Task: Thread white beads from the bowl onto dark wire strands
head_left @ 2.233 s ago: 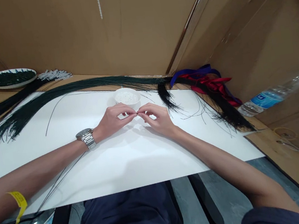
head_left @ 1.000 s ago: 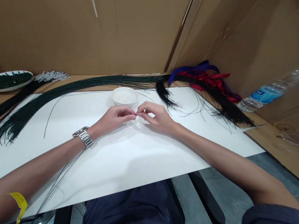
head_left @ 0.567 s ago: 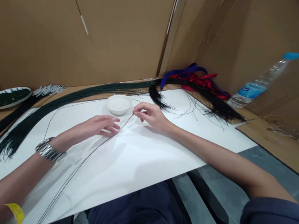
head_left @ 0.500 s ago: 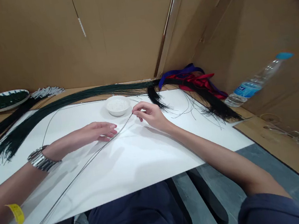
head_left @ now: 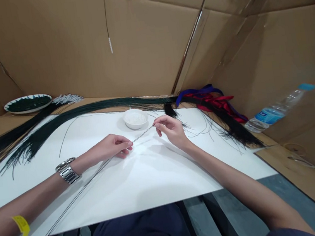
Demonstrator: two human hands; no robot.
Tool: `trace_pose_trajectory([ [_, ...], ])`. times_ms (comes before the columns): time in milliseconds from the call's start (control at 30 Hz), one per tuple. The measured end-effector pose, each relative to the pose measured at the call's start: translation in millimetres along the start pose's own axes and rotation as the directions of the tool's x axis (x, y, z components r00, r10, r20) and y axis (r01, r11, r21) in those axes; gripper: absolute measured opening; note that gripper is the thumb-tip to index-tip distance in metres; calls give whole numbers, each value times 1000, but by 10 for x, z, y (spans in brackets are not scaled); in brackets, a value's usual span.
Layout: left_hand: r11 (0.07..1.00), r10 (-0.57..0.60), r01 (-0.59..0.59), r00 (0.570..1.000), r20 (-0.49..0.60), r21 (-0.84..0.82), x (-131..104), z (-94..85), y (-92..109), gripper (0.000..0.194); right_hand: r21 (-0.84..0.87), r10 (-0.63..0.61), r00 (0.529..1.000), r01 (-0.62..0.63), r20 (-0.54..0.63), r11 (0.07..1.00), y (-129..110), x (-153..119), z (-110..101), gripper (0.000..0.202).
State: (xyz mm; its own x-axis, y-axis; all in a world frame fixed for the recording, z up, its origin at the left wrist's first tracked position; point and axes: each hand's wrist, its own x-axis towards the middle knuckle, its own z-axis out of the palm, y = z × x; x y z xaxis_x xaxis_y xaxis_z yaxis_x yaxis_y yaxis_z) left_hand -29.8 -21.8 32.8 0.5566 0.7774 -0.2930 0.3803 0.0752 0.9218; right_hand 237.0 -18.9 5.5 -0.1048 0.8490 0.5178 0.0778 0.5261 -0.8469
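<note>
A thin dark cord (head_left: 88,179) runs from the lower left up to my hands, with a row of small whitish beads (head_left: 143,134) along the stretch between them. My left hand (head_left: 116,145) pinches the cord at the near end of this row, thumb against forefinger. At its far end, the fingertips of my right hand (head_left: 171,129) are closed on the tip of the cord. Just behind the beaded stretch stands a small white bowl (head_left: 136,119) with tiny pale bits in it.
Bundles of dark cords (head_left: 91,107) cross the back of the white board (head_left: 167,187). A plate (head_left: 9,108) with dark green contents and white-beaded ends (head_left: 68,99) lie back left. Red and purple ribbons (head_left: 216,102) and a water bottle (head_left: 274,113) lie right. Cardboard walls (head_left: 62,45) enclose the back.
My left hand has gone from loosely open beside the cord to pinching it below the beads. My right hand keeps its hold on the tip. The view has shifted left and up.
</note>
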Motion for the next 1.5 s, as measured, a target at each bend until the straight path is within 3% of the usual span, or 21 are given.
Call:
trace_pose_trajectory([
  [100, 995, -12, 17, 999, 53, -94, 3, 27, -36, 37, -15, 11, 1000, -11, 22, 1000, 1, -14, 14, 14],
  [200, 998, 10, -12, 1000, -16, -70, 16, 18, -66, 29, -101, -29, 997, 36, 74, 994, -56, -18, -15, 12],
  [267, 1000, 23, -23, 995, -101, -1, 23, 7, -76, 27, -243, -113, 985, 142, 132, 959, -145, -23, -44, 17],
  [400, 983, 137, -109, 971, -196, 145, 31, 21, -75, 28, -479, -240, 919, 370, 313, 796, -361, -56, -44, 43],
  [567, 970, 186, -148, 962, -198, 191, 54, 104, -88, 28, -534, -107, 869, 389, 483, 751, -392, -132, 87, 47],
  [733, 964, 222, -189, 959, -174, 186, 80, 185, -144, 29, -574, -91, 882, 376, 462, 728, -246, -247, 282, 32],
  [933, 963, 236, -210, 959, -155, 172, 48, 265, -147, 37, -559, -238, 879, 450, 413, 696, -130, -311, 394, 5],
  [1300, 974, 176, -141, 965, -196, 179, -8, 155, -91, 37, -481, -267, 881, 443, 391, 756, -217, -244, 266, 9],
  [1500, 961, 212, -172, 960, -182, 216, -72, 102, -88, 32, -401, -294, 875, 446, 386, 800, -237, -223, 201, 9],
])
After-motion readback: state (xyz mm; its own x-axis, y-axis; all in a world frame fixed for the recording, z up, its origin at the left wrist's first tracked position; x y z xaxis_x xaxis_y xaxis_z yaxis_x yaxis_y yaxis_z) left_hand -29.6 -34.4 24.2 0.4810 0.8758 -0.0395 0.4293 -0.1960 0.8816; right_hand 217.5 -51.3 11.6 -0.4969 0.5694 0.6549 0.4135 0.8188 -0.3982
